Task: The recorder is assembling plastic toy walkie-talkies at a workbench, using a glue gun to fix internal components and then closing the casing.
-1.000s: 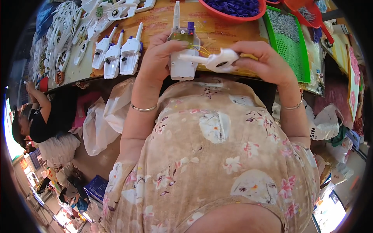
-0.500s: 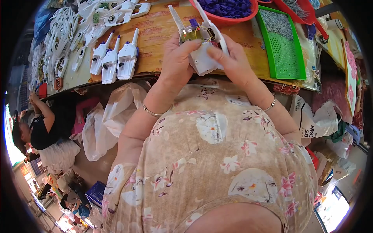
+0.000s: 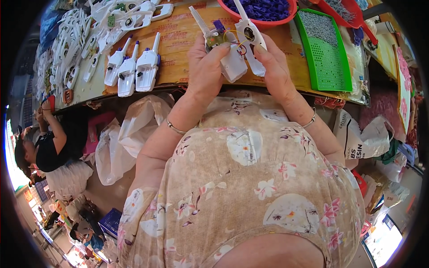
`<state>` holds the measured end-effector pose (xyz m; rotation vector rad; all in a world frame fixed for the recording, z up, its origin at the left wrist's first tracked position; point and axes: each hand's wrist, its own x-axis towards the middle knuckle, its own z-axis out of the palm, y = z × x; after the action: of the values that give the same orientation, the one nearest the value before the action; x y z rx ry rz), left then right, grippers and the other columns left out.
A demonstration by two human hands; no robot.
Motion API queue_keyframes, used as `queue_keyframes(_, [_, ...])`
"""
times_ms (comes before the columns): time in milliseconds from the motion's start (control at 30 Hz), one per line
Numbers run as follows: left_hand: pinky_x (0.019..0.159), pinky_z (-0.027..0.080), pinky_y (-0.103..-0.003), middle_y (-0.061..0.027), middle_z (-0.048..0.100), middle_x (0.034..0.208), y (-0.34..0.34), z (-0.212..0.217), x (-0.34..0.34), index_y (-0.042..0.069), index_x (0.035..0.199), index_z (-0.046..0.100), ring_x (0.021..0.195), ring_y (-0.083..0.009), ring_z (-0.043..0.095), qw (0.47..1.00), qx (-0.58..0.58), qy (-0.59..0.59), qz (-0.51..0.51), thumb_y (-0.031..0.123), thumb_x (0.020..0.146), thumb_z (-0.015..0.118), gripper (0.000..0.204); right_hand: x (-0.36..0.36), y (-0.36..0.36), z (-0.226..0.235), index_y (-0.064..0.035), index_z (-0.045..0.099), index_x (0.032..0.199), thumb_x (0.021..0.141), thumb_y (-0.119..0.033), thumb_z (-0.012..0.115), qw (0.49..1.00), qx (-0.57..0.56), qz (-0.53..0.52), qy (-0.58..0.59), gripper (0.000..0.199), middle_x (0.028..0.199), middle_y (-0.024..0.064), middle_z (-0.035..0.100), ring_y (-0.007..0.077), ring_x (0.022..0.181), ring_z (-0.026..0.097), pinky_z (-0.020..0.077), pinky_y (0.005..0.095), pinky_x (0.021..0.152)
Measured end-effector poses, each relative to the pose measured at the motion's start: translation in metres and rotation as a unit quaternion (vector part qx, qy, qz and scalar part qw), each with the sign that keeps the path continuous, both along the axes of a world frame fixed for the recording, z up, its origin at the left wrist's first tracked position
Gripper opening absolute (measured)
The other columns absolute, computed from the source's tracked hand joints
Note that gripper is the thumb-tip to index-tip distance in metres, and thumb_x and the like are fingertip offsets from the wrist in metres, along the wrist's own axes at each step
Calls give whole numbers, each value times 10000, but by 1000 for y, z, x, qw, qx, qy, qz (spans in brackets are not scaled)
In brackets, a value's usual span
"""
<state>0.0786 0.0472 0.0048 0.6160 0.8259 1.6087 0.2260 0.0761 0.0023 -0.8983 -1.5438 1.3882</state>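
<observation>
Above the table's near edge, my left hand (image 3: 205, 67) is closed on a white toy walkie-talkie half (image 3: 234, 67) with a green circuit board (image 3: 220, 39) and a purple button (image 3: 219, 25) at its top. My left thumb presses near the board. In my right hand (image 3: 275, 67) is the other white walkie-talkie half (image 3: 250, 36), which carries a round black speaker. Thin yellow and red wires (image 3: 241, 43) run between the two halves, which are spread apart. Both white antennas point away from me.
Three white walkie-talkies (image 3: 146, 69) lie left of my hands, beside a heap of white shells (image 3: 73, 44). A red basin (image 3: 286, 20) of purple parts stands behind. At right are a green perforated tray (image 3: 330, 67) of screws and a red scoop (image 3: 344, 15). A person (image 3: 49, 134) sits at far left.
The two walkie-talkie halves have come further apart. My right hand has turned its half outward to the right, so the wires and speaker show more.
</observation>
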Motion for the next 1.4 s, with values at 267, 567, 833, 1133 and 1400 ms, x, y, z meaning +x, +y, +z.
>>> queue_keyframes(267, [710,514,-266,-58,616,967,5,-14,8,34,1117,493,850,-129,612,997,45,60,36,-29,841,521,284,-3,0,2,28,449,1277,879,-303,532,999,13,27,27,524,1131,111,560,172,1024,515,403,287,904])
queue_keyframes(567, [902,483,-377,-132,558,1123,0,-7,11,-3,1214,426,1020,-247,577,997,-13,-68,-19,-48,815,388,403,-10,-5,-8,3,408,1310,819,-239,594,987,141,-20,-72,578,1228,113,437,193,1093,466,385,323,931])
queue_keyframes(833, [841,511,-386,-134,549,1077,-2,-2,10,30,1206,417,961,-257,584,994,-7,-96,-43,-51,743,366,473,-9,-5,-10,9,367,1321,759,-163,690,969,221,-21,-104,671,1213,131,416,236,1144,461,376,337,987])
queue_keyframes(1133, [889,489,-402,-117,545,1096,-5,-1,9,50,1218,416,989,-254,567,981,3,-174,-85,0,744,400,476,-12,-9,-23,-8,327,1349,733,-145,767,989,145,-16,-29,770,1233,114,463,211,1138,477,399,328,971])
queue_keyframes(1400, [808,526,-334,-78,578,1048,-7,-2,6,43,1194,444,910,-189,603,991,21,-92,-100,-60,744,498,465,-14,-10,-24,-31,311,1367,765,-104,749,995,97,-11,30,748,1237,97,482,178,1123,485,407,312,960])
